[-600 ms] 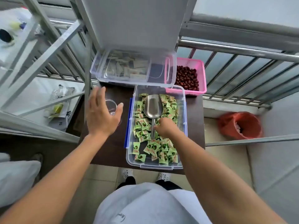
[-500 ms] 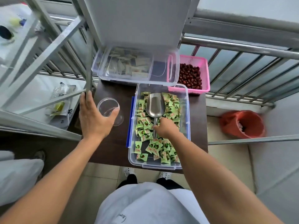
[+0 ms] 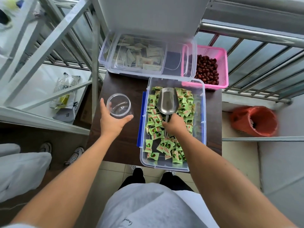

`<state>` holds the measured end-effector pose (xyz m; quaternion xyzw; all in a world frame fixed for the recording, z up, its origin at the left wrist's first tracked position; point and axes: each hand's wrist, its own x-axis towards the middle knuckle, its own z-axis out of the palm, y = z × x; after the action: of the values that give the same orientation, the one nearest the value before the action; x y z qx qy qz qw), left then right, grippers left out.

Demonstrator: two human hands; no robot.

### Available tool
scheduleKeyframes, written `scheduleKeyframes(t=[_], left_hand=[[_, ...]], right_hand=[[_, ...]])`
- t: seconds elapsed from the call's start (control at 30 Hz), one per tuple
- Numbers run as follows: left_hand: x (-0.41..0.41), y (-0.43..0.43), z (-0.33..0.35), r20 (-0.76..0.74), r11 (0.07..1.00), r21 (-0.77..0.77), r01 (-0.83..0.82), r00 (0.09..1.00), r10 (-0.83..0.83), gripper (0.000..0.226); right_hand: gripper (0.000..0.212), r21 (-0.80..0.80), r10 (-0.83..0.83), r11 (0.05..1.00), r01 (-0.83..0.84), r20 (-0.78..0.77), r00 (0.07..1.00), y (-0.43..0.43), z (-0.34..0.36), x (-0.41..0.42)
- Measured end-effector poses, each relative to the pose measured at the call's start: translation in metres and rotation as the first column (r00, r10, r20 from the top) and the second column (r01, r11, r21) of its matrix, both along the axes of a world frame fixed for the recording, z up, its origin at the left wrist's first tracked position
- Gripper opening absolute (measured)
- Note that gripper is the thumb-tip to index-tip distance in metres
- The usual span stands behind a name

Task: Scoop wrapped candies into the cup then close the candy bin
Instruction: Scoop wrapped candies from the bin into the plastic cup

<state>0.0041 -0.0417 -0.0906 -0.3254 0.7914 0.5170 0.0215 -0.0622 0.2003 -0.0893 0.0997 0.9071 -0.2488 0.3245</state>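
On the dark table (image 3: 118,145), beside the open candy bin (image 3: 204,104) where your right hand (image 3: 175,125) stays clamped on the scoop (image 3: 167,101) handle, your left hand (image 3: 111,124) has moved onto the cup (image 3: 119,104), fingers (image 3: 103,105) curled round it, ready for filling.

Dark brown table (image 3: 126,148), on which are set a clear cup (image 3: 119,104), an open candy bin (image 3: 201,112), a clear box (image 3: 108,63) of sachets and a pink basket (image 3: 222,66).
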Motion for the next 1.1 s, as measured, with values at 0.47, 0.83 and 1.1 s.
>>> scheduleKeyframes(t=[0.47,0.83,1.1], left_hand=[[-0.006,0.014,0.017,-0.12,0.971,-0.132,0.2,0.969,-0.216,0.091],[0.011,0.011,0.019,-0.127,0.952,-0.123,0.281,0.947,-0.296,0.09],[0.017,0.023,0.018,-0.046,0.954,-0.193,0.231,0.969,-0.244,0.097]], right_hand=[[0.017,0.07,0.124,0.989,-0.132,0.117,0.985,0.043,0.079,-0.01],[0.014,0.265,0.31,0.906,-0.331,0.121,0.943,0.051,0.085,0.008],[0.024,0.284,0.298,0.926,-0.248,-0.151,0.942,0.052,0.049,0.022]])
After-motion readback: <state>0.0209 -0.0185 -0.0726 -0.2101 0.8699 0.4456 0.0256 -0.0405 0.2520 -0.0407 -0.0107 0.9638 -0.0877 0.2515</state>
